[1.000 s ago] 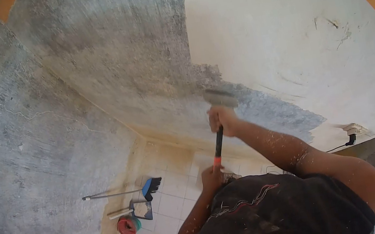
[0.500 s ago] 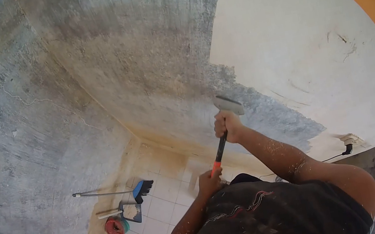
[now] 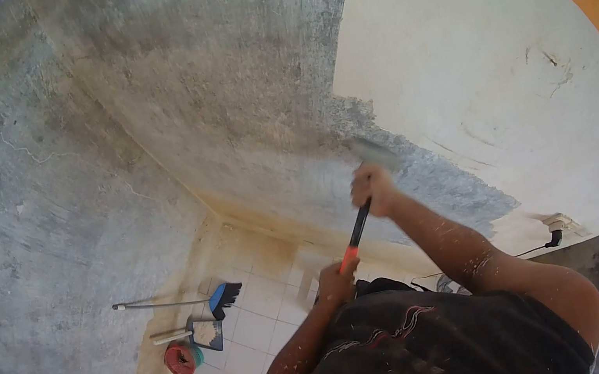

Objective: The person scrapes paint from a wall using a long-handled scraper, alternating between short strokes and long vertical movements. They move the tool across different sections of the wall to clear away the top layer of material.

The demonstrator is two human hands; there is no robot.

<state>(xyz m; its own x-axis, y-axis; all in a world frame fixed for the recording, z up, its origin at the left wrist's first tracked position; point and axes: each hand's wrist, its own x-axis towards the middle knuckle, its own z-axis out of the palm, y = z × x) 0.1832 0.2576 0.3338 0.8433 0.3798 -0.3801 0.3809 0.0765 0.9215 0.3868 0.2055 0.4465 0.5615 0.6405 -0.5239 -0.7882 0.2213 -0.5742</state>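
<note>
A long-handled scraper (image 3: 361, 226) slants up in front of my body, its wide flat blade (image 3: 375, 152) against the wall and slightly blurred. My right hand (image 3: 373, 187) is wrapped round the black shaft just below the blade. Lower down, my left hand (image 3: 339, 282) grips the red end of the handle, close to my dark shirt. The blade lies over the bare grey wall (image 3: 221, 97), near the ragged edge of the remaining white paint (image 3: 445, 60). Pale flakes cling to both my forearms.
Down on the tiled floor (image 3: 256, 305) lie a blue broom (image 3: 225, 301), a dustpan (image 3: 206, 334) with pale scrapings and a red and green bucket (image 3: 182, 359). A wall socket with a black plug (image 3: 555, 235) sits low on the right, its cord trailing left.
The scraper has moved up and slightly right along the wall, with both my hands moving along with it. The broom, dustpan and bucket stay where they were.
</note>
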